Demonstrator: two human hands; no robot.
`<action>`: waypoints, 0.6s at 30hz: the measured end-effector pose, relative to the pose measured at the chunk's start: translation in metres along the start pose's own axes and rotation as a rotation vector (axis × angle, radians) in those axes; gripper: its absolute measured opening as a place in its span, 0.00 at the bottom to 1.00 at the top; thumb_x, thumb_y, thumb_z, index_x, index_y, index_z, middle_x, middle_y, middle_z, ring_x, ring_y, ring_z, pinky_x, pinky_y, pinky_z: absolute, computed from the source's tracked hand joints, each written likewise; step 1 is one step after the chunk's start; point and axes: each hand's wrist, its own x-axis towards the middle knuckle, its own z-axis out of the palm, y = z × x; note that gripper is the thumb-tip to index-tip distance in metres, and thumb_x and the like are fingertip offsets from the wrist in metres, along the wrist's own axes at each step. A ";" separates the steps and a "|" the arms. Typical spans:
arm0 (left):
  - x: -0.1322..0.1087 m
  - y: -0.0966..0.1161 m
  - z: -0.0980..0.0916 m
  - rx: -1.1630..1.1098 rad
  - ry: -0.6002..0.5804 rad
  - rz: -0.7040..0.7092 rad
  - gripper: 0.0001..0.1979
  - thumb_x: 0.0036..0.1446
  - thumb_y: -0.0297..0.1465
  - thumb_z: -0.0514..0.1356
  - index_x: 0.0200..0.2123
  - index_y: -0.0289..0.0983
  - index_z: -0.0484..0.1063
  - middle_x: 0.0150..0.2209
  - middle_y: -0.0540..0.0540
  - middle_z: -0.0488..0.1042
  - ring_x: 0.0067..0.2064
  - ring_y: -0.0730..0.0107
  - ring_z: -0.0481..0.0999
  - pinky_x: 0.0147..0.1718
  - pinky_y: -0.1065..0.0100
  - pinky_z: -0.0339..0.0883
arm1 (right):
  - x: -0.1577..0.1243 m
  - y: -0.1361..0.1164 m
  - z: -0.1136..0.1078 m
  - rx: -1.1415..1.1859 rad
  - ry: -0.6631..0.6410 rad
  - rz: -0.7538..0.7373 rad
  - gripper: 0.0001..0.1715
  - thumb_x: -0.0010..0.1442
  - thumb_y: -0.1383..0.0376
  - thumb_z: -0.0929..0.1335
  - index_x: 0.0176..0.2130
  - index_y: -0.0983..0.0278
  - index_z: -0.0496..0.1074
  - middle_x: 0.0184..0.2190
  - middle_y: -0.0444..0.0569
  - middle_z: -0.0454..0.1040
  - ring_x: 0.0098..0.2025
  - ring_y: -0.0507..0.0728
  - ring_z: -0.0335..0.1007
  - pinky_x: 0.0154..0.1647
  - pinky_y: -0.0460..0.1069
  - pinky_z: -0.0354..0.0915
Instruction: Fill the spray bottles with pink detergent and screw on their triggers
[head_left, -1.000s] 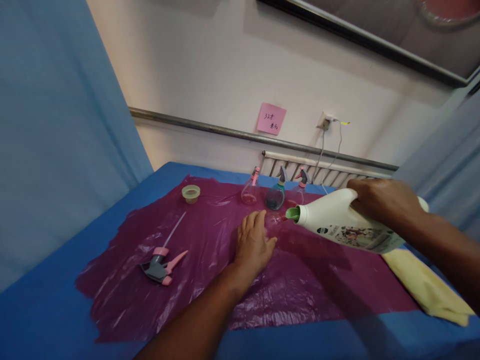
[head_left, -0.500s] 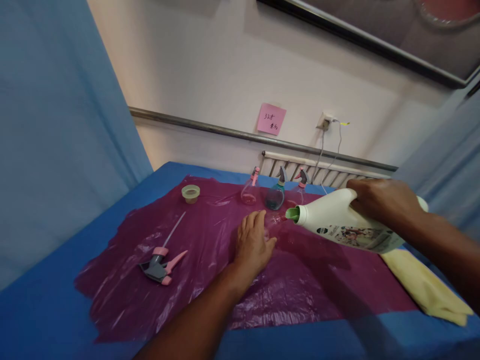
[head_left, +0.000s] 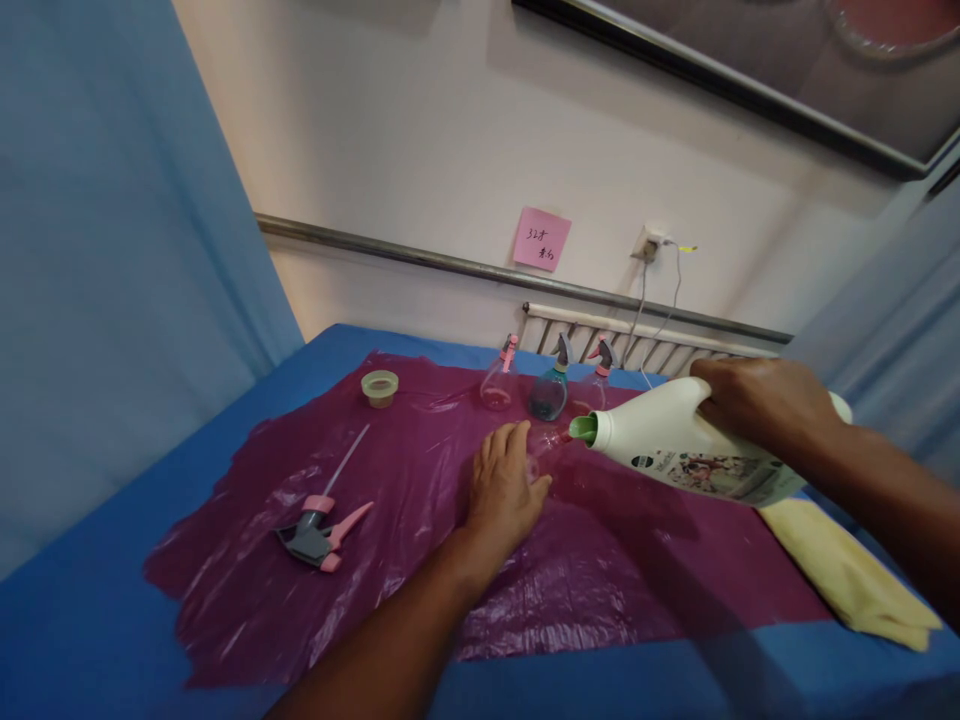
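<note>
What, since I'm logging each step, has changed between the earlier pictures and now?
Nothing visibly moved beyond a slight view shift; nothing was grasped or released. The right hand still tilts the white jug; the left hand stays at the clear bottle; the loose spray head and yellow cloth lie unmoved.

We stand in a curtained-off bay, clinic-like, though we cannot tell what kind of building: blue curtains (head_left: 120, 250) flank a blue-draped table (head_left: 75, 620), and a metal rail (head_left: 412, 255) crosses the pale wall (head_left: 390, 120) behind.
</note>
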 end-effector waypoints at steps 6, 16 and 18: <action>0.000 0.001 -0.001 0.010 -0.009 0.009 0.39 0.61 0.30 0.73 0.72 0.42 0.63 0.70 0.38 0.71 0.72 0.44 0.68 0.71 0.47 0.63 | 0.000 0.001 0.001 0.008 0.015 -0.007 0.09 0.69 0.61 0.65 0.43 0.55 0.76 0.41 0.51 0.85 0.42 0.65 0.83 0.31 0.53 0.50; 0.000 0.000 0.001 0.015 0.010 0.007 0.40 0.60 0.30 0.73 0.72 0.43 0.63 0.70 0.38 0.71 0.71 0.45 0.69 0.71 0.46 0.63 | -0.002 -0.001 -0.003 0.008 -0.004 0.009 0.08 0.69 0.62 0.65 0.42 0.56 0.75 0.41 0.50 0.86 0.43 0.65 0.84 0.31 0.52 0.50; 0.000 0.000 0.000 0.008 0.007 0.007 0.40 0.60 0.30 0.73 0.72 0.43 0.63 0.70 0.38 0.71 0.71 0.44 0.68 0.71 0.46 0.63 | -0.002 -0.001 -0.003 -0.002 -0.002 0.009 0.08 0.69 0.62 0.65 0.42 0.56 0.75 0.40 0.50 0.85 0.42 0.65 0.84 0.31 0.52 0.50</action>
